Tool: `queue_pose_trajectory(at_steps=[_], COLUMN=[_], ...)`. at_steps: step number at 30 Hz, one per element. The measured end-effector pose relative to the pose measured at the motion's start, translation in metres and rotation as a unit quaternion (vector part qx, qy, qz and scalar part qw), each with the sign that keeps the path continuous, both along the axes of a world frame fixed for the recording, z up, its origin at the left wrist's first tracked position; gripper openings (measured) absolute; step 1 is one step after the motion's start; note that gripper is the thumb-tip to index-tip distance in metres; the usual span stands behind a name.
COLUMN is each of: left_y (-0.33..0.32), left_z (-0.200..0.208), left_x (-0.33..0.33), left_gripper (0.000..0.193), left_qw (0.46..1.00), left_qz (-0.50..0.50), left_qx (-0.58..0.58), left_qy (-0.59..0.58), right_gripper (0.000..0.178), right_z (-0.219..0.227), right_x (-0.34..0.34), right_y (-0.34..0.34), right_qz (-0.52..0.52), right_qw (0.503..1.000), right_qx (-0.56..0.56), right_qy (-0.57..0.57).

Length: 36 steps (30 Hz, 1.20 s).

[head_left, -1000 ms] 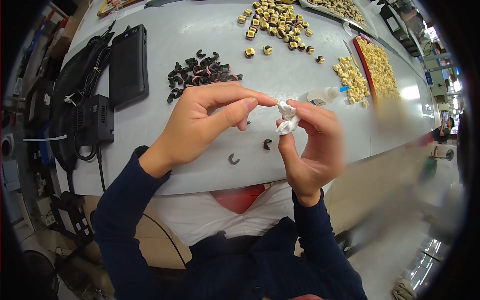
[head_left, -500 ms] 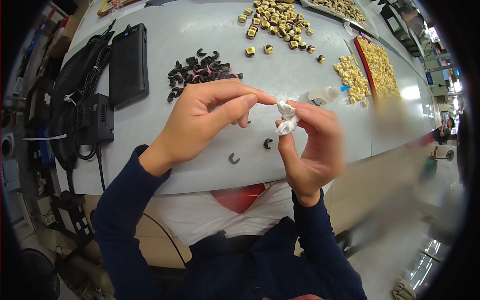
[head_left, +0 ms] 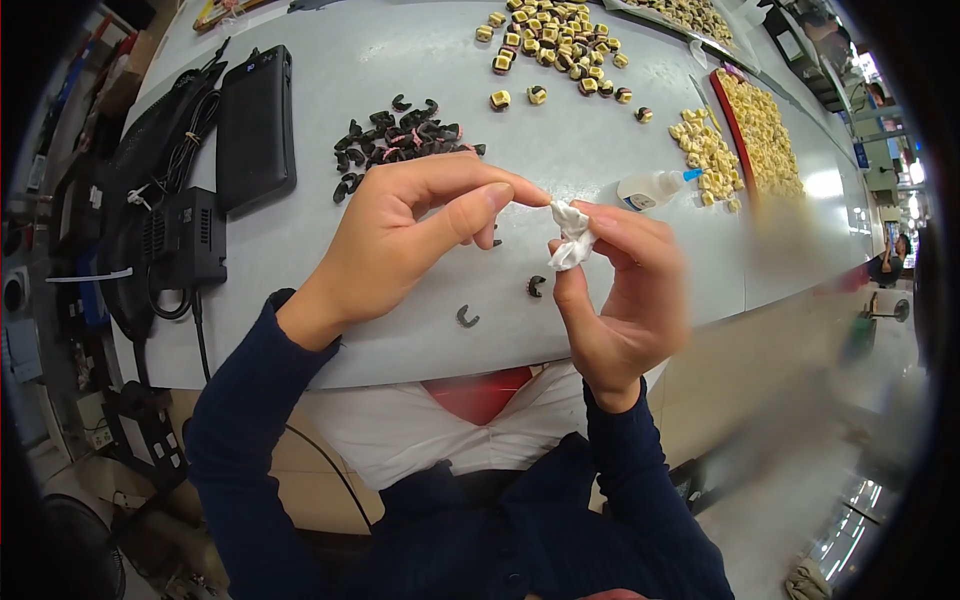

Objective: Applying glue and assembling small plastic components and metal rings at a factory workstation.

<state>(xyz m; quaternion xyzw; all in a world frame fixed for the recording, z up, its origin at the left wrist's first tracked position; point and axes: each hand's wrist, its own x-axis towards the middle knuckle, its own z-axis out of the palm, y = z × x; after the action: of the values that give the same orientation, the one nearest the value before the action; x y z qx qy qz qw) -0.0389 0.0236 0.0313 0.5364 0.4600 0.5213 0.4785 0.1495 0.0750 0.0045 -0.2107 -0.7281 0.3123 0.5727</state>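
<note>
My right hand (head_left: 635, 290) pinches a crumpled white tissue (head_left: 571, 236) between thumb and fingers, above the grey table. The index finger of my left hand (head_left: 400, 235) is stretched out, its tip touching the tissue's upper end. The left thumb lies close below that finger, and the other left fingers are partly curled, with nothing seen in them. Beneath the hands, a dark C-shaped piece (head_left: 536, 287) and a greyer C-shaped piece (head_left: 467, 317) lie on the table. Behind my left hand sits a pile of black curved pieces (head_left: 400, 135), some with pink edges.
A clear bottle with a blue tip (head_left: 650, 190) lies right of my hands. Beyond are yellow-and-dark blocks (head_left: 555, 45), loose pale yellow pieces (head_left: 707, 155) and a red-edged tray (head_left: 732, 122) of more. A black power bank (head_left: 257, 130) and black adapter (head_left: 190, 240) occupy the left.
Both hands keep nearly the same pose. The left index fingertip and the tissue have shifted very slightly left.
</note>
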Motion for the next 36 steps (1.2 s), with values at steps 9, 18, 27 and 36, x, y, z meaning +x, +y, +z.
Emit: queue_pose_trajectory(at_steps=[9,18,27,36], left_y=[0.002,0.0024,0.0027,0.0051], left_z=[-0.0037,-0.0033,-0.0027,-0.0089], left_x=[0.0031,0.0035,-0.0005,0.0011], left_gripper=[0.027,0.028,0.024,0.027], left_qw=[0.999,0.998,1.0,0.998], left_qz=[0.023,0.028,0.015,0.028], left_qx=[0.03,0.035,0.013,0.043], left_qy=[0.034,0.042,0.014,0.039], right_gripper=[0.041,0.041,0.039,0.038], right_z=[-0.0025,-0.0036,-0.003,-0.0036], right_x=[0.0064,0.0065,0.0055,0.0013], right_y=[0.0014,0.0004,-0.0013,-0.0018], right_qz=[0.037,0.033,0.027,0.01], right_qw=[0.998,0.998,0.998,1.0], right_qx=[0.017,0.021,0.023,0.017], right_qy=[-0.046,-0.048,-0.049,-0.024])
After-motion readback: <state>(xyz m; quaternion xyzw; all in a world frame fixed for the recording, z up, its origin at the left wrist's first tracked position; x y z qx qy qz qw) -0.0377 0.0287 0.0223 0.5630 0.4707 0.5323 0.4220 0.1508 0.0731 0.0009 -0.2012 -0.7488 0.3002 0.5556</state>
